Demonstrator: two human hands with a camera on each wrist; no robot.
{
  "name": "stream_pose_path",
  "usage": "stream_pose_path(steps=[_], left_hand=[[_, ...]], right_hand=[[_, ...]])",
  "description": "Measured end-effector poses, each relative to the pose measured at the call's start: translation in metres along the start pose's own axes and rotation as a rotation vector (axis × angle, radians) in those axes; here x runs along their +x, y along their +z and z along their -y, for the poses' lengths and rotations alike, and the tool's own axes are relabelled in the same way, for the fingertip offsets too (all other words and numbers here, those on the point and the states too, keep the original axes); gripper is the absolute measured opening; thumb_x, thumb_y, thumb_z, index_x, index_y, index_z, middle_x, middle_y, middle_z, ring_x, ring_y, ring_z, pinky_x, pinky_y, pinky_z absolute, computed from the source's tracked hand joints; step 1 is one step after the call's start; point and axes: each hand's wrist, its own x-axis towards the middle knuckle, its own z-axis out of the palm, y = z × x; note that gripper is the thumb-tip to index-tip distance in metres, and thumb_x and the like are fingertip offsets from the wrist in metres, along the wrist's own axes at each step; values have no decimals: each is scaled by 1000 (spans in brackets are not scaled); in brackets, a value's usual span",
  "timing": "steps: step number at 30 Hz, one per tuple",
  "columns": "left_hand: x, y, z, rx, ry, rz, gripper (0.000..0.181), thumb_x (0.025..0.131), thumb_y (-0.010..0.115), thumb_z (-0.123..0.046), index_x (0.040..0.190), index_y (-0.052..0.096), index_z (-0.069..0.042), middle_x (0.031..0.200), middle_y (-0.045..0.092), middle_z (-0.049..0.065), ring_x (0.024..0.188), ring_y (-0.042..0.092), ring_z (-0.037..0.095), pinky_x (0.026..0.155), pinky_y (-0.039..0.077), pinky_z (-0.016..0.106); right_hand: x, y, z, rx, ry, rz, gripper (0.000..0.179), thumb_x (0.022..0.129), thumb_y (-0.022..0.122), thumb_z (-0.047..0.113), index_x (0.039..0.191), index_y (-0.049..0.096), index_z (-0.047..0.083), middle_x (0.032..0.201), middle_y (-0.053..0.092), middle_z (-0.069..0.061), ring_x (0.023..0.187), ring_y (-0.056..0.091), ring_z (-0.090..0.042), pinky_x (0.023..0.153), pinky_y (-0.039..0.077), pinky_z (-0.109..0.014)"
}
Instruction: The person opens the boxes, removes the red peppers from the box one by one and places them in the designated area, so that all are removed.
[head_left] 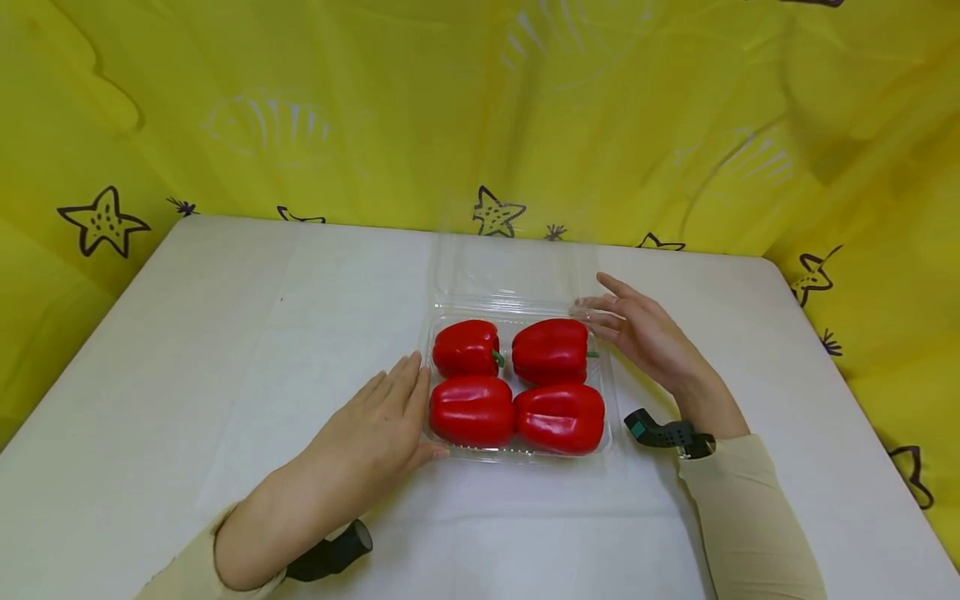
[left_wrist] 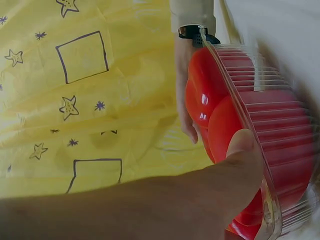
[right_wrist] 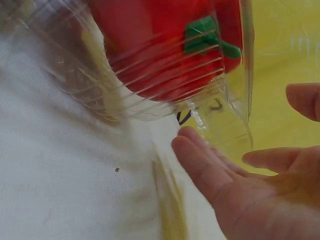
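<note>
A clear plastic clamshell container stands on the table with several red bell peppers in it, two of them at the back: a left one and a right one. Its transparent lid is folded back away from me. My left hand lies along the container's left side with fingers straight; its thumb reaches over the rim in the left wrist view. At the far right corner is my right hand, its fingers spread and loosely bent beside the hinge. A green stem shows through the ribbed wall in the right wrist view.
A white cloth covers the table. Behind it hangs a yellow curtain printed with stars and fish, which also runs along the right side. Each wrist wears a dark camera strap, such as the right one.
</note>
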Motion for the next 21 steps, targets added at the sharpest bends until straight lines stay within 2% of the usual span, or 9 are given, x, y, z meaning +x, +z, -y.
stream_pose_path(steps=[3,7,14,21], left_hand=[[-1,1,-1,15,3,-15,85,87,73,-43,145,40,11,152,40,29,142,40,42,114,38,53],[-2,2,-4,43,11,-39,84,87,72,-43,144,42,11,150,42,29,140,43,43,113,39,53],[-2,1,-7,49,-3,-11,86,87,71,-46,144,41,10,151,41,29,141,42,43,114,38,53],[-1,-5,1,25,-13,15,90,87,69,-52,147,39,7,155,38,24,144,38,40,115,37,54]], right_hand=[[1,-1,0,-19,46,8,70,106,44,36,160,8,10,139,52,-13,120,60,-12,99,52,-22],[1,-1,-2,-57,98,43,68,106,43,35,160,10,9,149,42,-19,123,57,-11,98,52,-21],[-2,-3,0,-130,138,107,66,106,43,37,156,21,0,154,37,-24,125,56,-16,100,51,-21],[-6,-6,6,-172,92,56,66,106,44,34,158,15,4,156,33,-22,121,58,-9,97,52,-20]])
